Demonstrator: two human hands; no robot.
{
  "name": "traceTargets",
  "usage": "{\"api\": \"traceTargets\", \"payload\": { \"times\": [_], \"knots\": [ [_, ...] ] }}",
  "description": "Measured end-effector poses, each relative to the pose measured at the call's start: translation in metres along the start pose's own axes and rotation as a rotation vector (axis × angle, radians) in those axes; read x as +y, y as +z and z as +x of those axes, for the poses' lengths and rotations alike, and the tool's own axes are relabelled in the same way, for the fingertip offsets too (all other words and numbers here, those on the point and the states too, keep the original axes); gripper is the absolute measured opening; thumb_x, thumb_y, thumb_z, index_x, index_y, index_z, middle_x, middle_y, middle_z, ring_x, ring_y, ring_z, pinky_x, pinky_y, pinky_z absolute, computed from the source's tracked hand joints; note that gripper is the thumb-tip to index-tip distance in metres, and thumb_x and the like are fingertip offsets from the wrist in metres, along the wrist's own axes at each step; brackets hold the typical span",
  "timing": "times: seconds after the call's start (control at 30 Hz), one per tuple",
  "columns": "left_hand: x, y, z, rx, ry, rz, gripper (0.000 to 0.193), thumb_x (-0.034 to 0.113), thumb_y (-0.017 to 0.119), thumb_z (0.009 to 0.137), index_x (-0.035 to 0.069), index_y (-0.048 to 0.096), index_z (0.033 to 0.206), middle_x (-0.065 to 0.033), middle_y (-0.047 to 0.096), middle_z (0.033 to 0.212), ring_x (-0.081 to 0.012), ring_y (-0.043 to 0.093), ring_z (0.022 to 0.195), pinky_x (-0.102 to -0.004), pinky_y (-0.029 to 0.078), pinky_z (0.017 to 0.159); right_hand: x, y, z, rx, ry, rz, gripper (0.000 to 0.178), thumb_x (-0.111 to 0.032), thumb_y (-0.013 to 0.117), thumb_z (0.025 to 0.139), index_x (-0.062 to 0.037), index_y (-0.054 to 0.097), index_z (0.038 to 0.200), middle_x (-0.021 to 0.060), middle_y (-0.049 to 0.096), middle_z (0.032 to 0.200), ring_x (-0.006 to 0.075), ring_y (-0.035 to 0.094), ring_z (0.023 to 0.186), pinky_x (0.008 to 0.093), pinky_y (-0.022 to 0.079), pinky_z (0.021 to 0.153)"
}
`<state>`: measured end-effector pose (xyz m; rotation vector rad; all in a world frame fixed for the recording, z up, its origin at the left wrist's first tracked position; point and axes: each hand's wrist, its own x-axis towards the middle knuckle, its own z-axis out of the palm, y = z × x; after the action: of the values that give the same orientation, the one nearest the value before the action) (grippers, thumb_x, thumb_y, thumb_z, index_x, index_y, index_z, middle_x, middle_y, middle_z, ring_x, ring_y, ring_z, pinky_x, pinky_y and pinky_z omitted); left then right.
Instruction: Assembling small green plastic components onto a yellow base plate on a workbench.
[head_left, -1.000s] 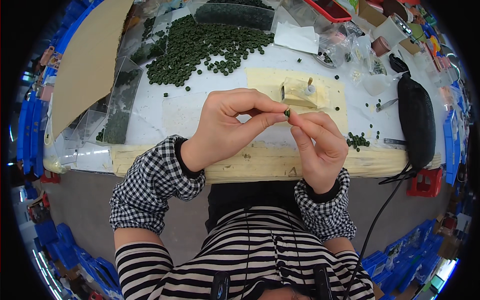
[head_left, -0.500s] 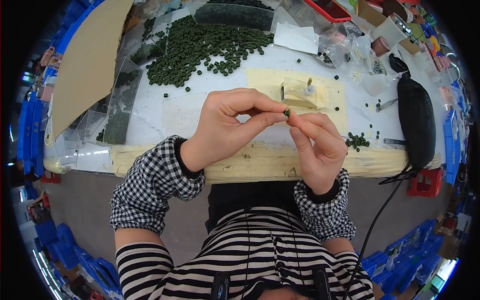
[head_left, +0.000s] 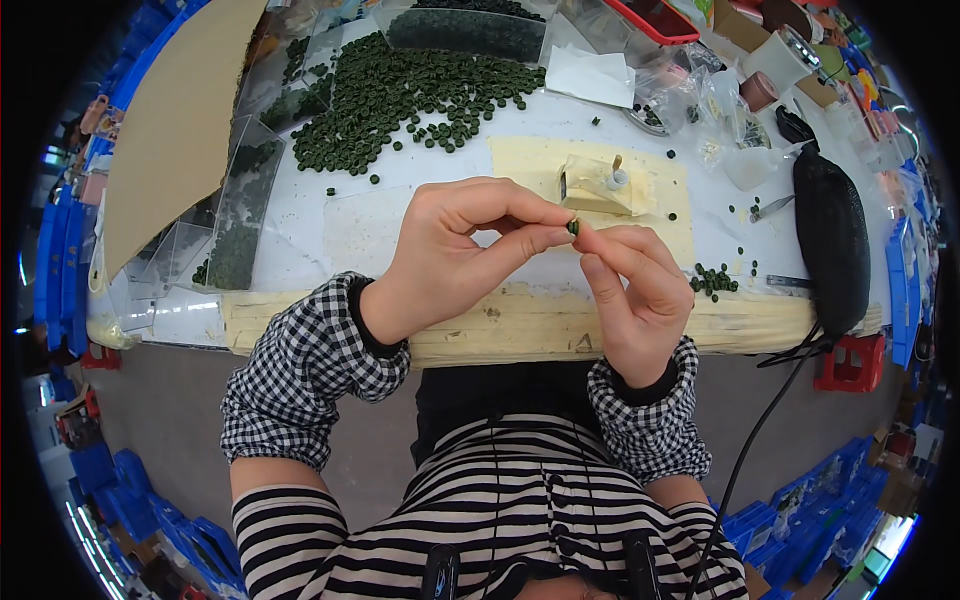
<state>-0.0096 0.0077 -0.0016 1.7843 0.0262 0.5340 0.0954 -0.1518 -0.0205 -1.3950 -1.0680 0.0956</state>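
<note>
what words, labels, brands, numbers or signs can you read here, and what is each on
No text is clear enough to quote.
Black elongated device, lower edge, left of centre: pale mark, too small to read.
Yellowish table edge: dark mark, not readable.
Held small dark green round piece: no lettering visible.

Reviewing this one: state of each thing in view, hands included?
Left hand: pinching, thumb and forefinger
Green piece: pinched, held in the air
Right hand: forefinger at the piece, thumb apart
Green pile: loose, spread out
Green cluster: loose, near right hand
Tape-wrapped block: resting on yellow sheet, peg sticking up
Black pouch: lying down; closure unclear
</note>
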Motion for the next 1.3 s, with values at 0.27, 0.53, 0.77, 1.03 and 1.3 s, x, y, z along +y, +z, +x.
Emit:
{"api": "traceTargets", "payload": {
  "times": [0.27, 0.53, 0.77, 1.03, 1.3],
  "knots": [
    [0.0007, -0.0006, 0.0016, 0.005, -0.030, -0.051, 0.018, -0.006, 0.066, 0.084, -0.004, 0.067, 0.102, -0.0113, 0.068, 0.093, -0.0156, 0.067, 0.085, -0.0264, 0.057, 0.079, 0.0007, 0.0013, -0.0006, 0.007, 0.005, -0.004, 0.027, 0.004, 0.068, 0.082, -0.0020, 0.070, 0.108, 0.0080, 0.066, 0.089, 0.0152, 0.062, 0.078, 0.0244, 0.049, 0.070],
    [0.0004, 0.0005, 0.0000, 0.009, -0.022, -0.060, 0.019, -0.005, 0.066, 0.085, -0.005, 0.067, 0.104, -0.0126, 0.069, 0.096, -0.0155, 0.067, 0.085, -0.0261, 0.056, 0.078, -0.0021, 0.0013, -0.0015, -0.004, -0.004, -0.028, 0.029, 0.005, 0.068, 0.082, -0.0015, 0.070, 0.110, 0.0084, 0.065, 0.090, 0.0156, 0.062, 0.079, 0.0244, 0.049, 0.071],
    [0.0008, 0.0028, -0.0004, 0.030, -0.047, -0.096, 0.017, -0.005, 0.064, 0.087, -0.006, 0.066, 0.104, -0.0137, 0.069, 0.095, -0.0156, 0.067, 0.085, -0.0260, 0.056, 0.077, 0.0002, 0.0029, -0.0032, 0.000, -0.025, -0.023, 0.032, 0.006, 0.067, 0.082, -0.0013, 0.068, 0.112, 0.0086, 0.065, 0.093, 0.0156, 0.062, 0.080, 0.0240, 0.049, 0.071],
    [-0.0052, 0.0026, -0.0016, 0.044, -0.067, -0.145, 0.016, -0.005, 0.063, 0.088, -0.006, 0.067, 0.103, -0.0136, 0.069, 0.094, -0.0149, 0.066, 0.084, -0.0255, 0.056, 0.076, 0.0002, 0.0050, -0.0031, -0.030, -0.046, -0.044, 0.034, 0.008, 0.067, 0.081, -0.0013, 0.068, 0.114, 0.0086, 0.064, 0.095, 0.0150, 0.062, 0.080, 0.0233, 0.049, 0.071],
    [-0.0048, 0.0044, -0.0004, 0.046, -0.045, -0.178, 0.017, -0.006, 0.063, 0.087, -0.006, 0.066, 0.104, -0.0129, 0.069, 0.095, -0.0147, 0.066, 0.085, -0.0252, 0.055, 0.077, 0.0011, 0.0047, -0.0033, -0.004, -0.050, -0.046, 0.035, 0.008, 0.067, 0.081, -0.0020, 0.068, 0.114, 0.0087, 0.065, 0.095, 0.0151, 0.062, 0.080, 0.0233, 0.049, 0.071]
  ]
}}
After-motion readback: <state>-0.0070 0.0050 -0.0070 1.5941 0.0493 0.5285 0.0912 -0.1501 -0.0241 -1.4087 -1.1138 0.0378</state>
